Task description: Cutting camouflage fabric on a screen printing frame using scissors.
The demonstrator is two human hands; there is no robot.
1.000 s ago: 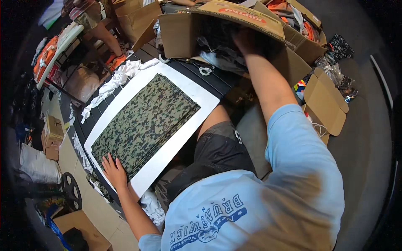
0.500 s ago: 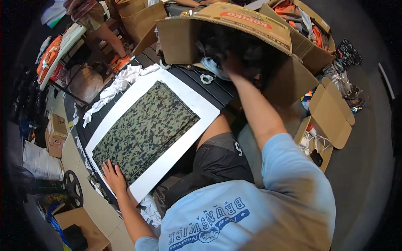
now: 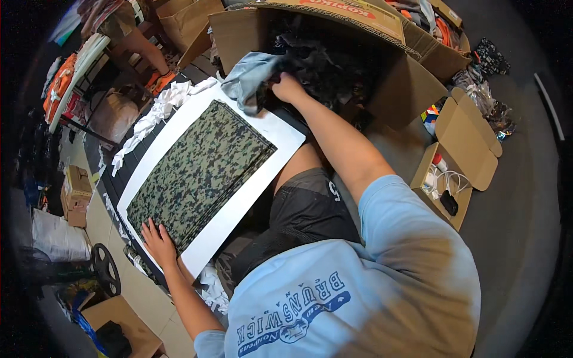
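A white board lies slanted on a dark table, with a flat green camouflage cloth spread on it. My left hand rests flat, fingers apart, on the near corner of that cloth. My right hand is closed on a grey-blue garment, held just above the far corner of the board at the mouth of a big cardboard box full of dark clothes.
Crumpled white paper lies along the table's far side. A small open carton with cables sits on the floor to the right. Another person's legs show at top left. More boxes and a black wheel stand left.
My right hand came out of the big box toward the board, bringing the grey-blue garment with it. My left hand stayed on the camouflage cloth.
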